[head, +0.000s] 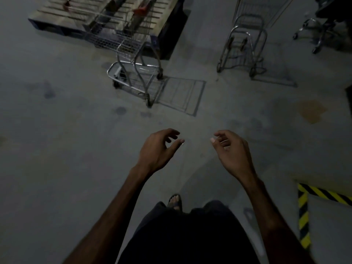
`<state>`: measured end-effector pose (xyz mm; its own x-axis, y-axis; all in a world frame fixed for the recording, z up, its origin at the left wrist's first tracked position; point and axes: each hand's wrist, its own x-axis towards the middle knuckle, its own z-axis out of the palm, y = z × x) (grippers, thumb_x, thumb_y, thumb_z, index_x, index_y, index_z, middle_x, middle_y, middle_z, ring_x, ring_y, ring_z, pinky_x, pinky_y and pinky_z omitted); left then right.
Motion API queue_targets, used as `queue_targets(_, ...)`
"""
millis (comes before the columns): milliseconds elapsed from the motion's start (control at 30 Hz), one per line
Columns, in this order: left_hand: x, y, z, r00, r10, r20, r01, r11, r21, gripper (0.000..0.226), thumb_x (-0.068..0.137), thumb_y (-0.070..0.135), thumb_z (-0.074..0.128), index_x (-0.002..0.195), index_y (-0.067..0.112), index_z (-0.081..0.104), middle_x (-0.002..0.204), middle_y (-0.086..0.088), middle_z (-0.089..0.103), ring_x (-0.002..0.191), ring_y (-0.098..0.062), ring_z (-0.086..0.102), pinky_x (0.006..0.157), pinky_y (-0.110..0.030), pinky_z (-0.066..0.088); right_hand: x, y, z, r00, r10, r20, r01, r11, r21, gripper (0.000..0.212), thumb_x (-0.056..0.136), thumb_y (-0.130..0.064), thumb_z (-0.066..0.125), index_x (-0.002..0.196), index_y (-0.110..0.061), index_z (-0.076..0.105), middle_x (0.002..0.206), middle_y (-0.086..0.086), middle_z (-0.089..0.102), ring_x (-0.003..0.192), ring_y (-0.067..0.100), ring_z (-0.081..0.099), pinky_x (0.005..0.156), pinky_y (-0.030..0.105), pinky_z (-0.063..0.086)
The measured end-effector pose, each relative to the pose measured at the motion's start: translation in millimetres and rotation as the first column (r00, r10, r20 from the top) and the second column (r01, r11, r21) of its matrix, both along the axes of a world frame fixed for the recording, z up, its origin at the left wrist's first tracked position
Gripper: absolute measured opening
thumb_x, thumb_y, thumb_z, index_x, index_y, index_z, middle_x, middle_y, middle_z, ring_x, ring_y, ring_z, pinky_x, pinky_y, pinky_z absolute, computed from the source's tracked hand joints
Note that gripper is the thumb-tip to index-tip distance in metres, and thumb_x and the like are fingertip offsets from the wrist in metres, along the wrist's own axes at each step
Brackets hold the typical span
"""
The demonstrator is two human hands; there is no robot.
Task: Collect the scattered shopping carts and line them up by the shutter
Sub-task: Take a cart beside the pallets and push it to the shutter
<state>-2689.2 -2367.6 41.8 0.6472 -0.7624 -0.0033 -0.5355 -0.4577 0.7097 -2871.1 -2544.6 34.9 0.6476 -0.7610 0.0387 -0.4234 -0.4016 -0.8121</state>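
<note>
- Grey concrete floor, stained in patches.
- Two wire shopping carts stand on it, well apart.
- A pallet lies behind the left cart.
- Yellow-black hazard tape at right.

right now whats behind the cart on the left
Behind the left cart lies a pallet on the floor, with dark blocks under its slats. The cart's basket covers the pallet's right part, so what rests there is unclear.

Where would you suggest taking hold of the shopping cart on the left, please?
Probably by the handle bar with the red grip, at the far top end of the left cart. Its low nose frame points toward the person, so walk around to the handle side. Both the left hand and the right hand are empty.
</note>
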Motion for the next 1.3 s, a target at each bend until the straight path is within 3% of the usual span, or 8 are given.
queue_targets(267, 107, -130, -14, 0.999, -0.035, 0.001, 0.035, 0.999, 0.002, 0.039, 0.099, 0.057, 0.066, 0.121, 0.026, 0.074, 0.109, 0.013, 0.076, 0.093, -0.006, 0.070, 0.083, -0.040, 0.060, 92, -137, -10, 0.998, -0.060, -0.008, 0.060, 0.998, 0.005, 0.010, 0.098, -0.028, 0.073, 0.107, -0.023, 0.071, 0.094, -0.005, 0.071, 0.082, 0.004, 0.067, 0.073, 0.029, 0.058)
queue_targets(533, 211, -276, -7, 0.997, 0.067, 0.030, -0.067, 0.998, -0.011, 0.038, 0.099, 0.054, 0.067, 0.121, 0.024, 0.074, 0.108, 0.011, 0.076, 0.093, -0.007, 0.070, 0.084, -0.043, 0.060, 217, -296, -11, 0.998, 0.061, -0.010, -0.061, 0.998, 0.015, 0.014, 0.098, -0.031, 0.072, 0.109, -0.020, 0.072, 0.094, -0.005, 0.070, 0.081, 0.003, 0.066, 0.074, 0.032, 0.057)
queue_targets(733, 269, -364, 15, 0.972, 0.236, 0.007, -0.233, 0.965, -0.121, 0.039, 0.096, 0.054, 0.066, 0.116, 0.023, 0.076, 0.100, 0.013, 0.076, 0.087, -0.006, 0.071, 0.081, -0.039, 0.059, 306, -404, 2, 0.969, 0.240, -0.059, -0.240, 0.971, 0.006, 0.015, 0.097, -0.035, 0.073, 0.108, -0.026, 0.071, 0.094, -0.005, 0.071, 0.082, 0.008, 0.068, 0.075, 0.038, 0.061)
queue_targets(933, 334, -418, 6, 0.947, 0.322, -0.004, -0.321, 0.943, -0.092, 0.042, 0.096, 0.058, 0.064, 0.118, 0.025, 0.076, 0.102, 0.013, 0.075, 0.088, -0.006, 0.070, 0.080, -0.043, 0.061, 389, -468, 0, 0.945, 0.322, -0.062, -0.322, 0.947, 0.004, 0.027, 0.093, -0.049, 0.066, 0.108, -0.027, 0.071, 0.093, -0.005, 0.072, 0.081, 0.010, 0.069, 0.074, 0.040, 0.061)
queue_targets(1100, 421, -467, -1, 0.939, 0.344, 0.012, -0.339, 0.930, -0.138, 0.042, 0.096, 0.054, 0.064, 0.118, 0.020, 0.076, 0.103, 0.009, 0.077, 0.088, -0.006, 0.071, 0.078, -0.040, 0.061, 475, -508, -10, 0.917, 0.387, -0.099, -0.390, 0.920, -0.015, 0.015, 0.097, -0.035, 0.072, 0.108, -0.026, 0.071, 0.095, -0.006, 0.071, 0.079, 0.009, 0.068, 0.072, 0.041, 0.061)
queue_targets(1300, 539, -525, -5, 0.915, 0.403, 0.003, -0.396, 0.901, -0.178, 0.046, 0.094, 0.059, 0.063, 0.114, 0.020, 0.077, 0.100, 0.008, 0.077, 0.087, -0.008, 0.071, 0.080, -0.039, 0.060, 591, -564, -1, 0.895, 0.419, -0.153, -0.425, 0.905, -0.008, 0.017, 0.097, -0.037, 0.072, 0.112, -0.027, 0.071, 0.097, -0.008, 0.068, 0.081, 0.008, 0.066, 0.077, 0.041, 0.061)
